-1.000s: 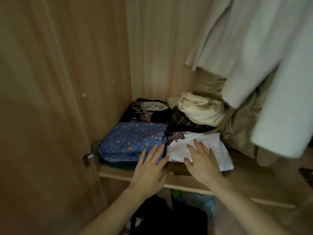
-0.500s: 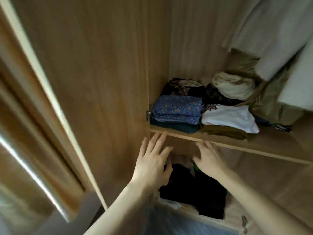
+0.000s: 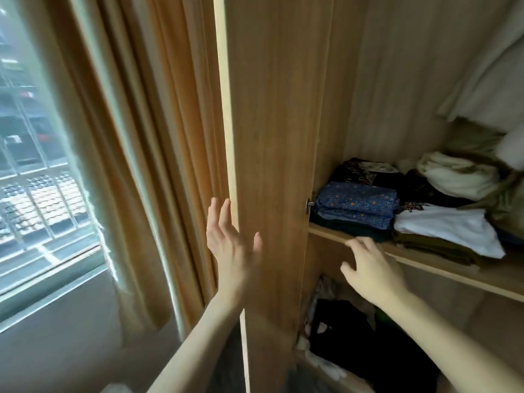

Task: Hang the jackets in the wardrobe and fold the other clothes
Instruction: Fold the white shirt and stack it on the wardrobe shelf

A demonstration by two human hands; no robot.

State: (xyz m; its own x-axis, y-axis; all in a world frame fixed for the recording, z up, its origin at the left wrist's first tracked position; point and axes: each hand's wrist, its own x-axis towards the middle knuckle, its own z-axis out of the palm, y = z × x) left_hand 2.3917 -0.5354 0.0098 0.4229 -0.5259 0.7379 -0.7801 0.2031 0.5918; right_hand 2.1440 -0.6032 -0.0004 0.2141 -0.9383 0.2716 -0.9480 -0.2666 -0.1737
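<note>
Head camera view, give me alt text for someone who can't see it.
A person's open left hand reaches to the edge of an open wardrobe door; the right hand hovers by a shelf of folded clothes. A curtained window is left.

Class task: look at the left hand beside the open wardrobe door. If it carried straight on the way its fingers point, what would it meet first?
Probably the wardrobe door's pale front edge; the left hand already looks close, though depth is unclear.

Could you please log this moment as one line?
left hand: open, at tall wooden wardrobe door edge | right hand: open, below shelf | folded blue orange-dotted cloth, white cloth: shelved
</note>
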